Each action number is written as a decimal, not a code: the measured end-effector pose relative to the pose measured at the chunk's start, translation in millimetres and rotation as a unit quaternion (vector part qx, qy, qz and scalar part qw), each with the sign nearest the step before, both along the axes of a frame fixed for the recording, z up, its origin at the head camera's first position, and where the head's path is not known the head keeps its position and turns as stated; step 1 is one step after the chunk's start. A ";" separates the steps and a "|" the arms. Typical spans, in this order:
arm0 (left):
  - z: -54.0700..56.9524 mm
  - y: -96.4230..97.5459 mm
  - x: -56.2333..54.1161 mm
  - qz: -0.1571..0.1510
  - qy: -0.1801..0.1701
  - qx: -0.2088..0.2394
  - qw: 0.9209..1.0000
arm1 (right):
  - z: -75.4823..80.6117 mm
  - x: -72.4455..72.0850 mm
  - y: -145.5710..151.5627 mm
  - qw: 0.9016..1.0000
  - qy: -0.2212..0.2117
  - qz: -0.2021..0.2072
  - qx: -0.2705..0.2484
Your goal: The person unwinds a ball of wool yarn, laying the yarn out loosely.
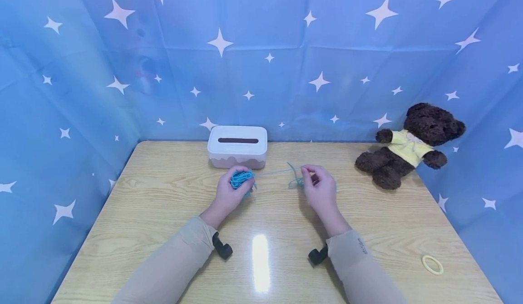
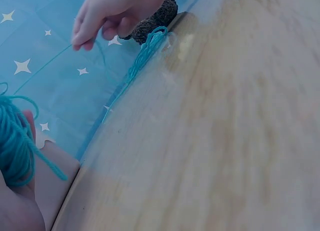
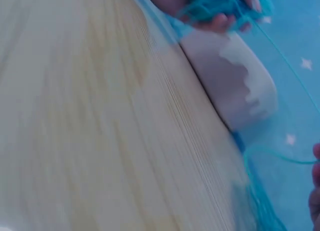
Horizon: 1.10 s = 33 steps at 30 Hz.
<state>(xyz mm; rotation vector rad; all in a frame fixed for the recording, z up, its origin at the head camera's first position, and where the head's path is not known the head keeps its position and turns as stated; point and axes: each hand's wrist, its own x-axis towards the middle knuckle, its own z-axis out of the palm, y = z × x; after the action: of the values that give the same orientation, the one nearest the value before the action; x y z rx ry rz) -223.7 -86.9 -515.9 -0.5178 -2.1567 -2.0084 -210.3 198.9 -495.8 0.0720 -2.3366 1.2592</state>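
Observation:
A bundle of turquoise yarn is gripped in my left hand, between the thumb and fingers. From it a single strand stretches across to my right hand, which pinches it between thumb and fingertips. A loose end stands up beside the right fingertips. Below and behind the right hand, a slack heap of the same yarn lies on the table, partly hidden by that hand in the head view. In the right wrist view the bundle shows at the top, with left fingers around it.
A white tissue box with a dark slot stands just beyond my left hand. At the back right of the wooden table a brown teddy bear in a yellow shirt leans. A pale yellow ring lies at the right front.

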 end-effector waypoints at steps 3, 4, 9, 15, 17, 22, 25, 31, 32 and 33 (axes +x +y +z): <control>0.1 1.2 0.1 0.012 0.003 0.006 1.000 | -1.1 -0.9 19.0 0.999 0.007 -0.031 0.009; 0.5 1.5 0.3 0.017 0.004 0.008 1.000 | -2.0 -1.0 25.3 0.999 0.004 -0.041 0.014; 2.4 1.4 1.0 0.026 0.002 0.010 1.000 | -6.1 0.2 56.0 0.994 -0.035 -0.084 0.054; 3.5 1.3 1.6 0.044 0.003 0.007 0.999 | -9.2 3.0 85.0 0.981 -0.107 -0.127 0.098; 3.4 1.4 1.4 0.054 0.006 0.005 0.998 | -9.3 3.7 91.4 0.976 -0.134 -0.130 0.109; 2.8 1.2 0.7 0.054 0.006 0.010 0.998 | -7.9 4.7 97.5 0.964 -0.193 -0.107 0.146; 2.7 1.4 1.0 0.046 0.007 0.009 0.999 | -7.6 4.7 96.2 0.959 -0.216 -0.087 0.160; 2.2 2.1 1.4 0.041 0.009 0.000 0.999 | -6.8 6.0 91.0 0.958 -0.218 -0.084 0.165; 2.1 2.1 1.4 0.038 0.008 0.000 0.999 | -6.4 6.2 89.0 0.961 -0.205 -0.090 0.162; 2.3 2.1 1.5 0.034 0.007 0.003 0.999 | -5.6 6.5 86.2 0.965 -0.186 -0.098 0.156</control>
<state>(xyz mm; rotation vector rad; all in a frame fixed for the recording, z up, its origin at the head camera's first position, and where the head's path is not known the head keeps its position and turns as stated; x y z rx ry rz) -222.2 -84.8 -513.6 -0.4492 -2.1303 -1.9685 -203.8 285.1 -501.5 -0.3112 -2.7661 0.8557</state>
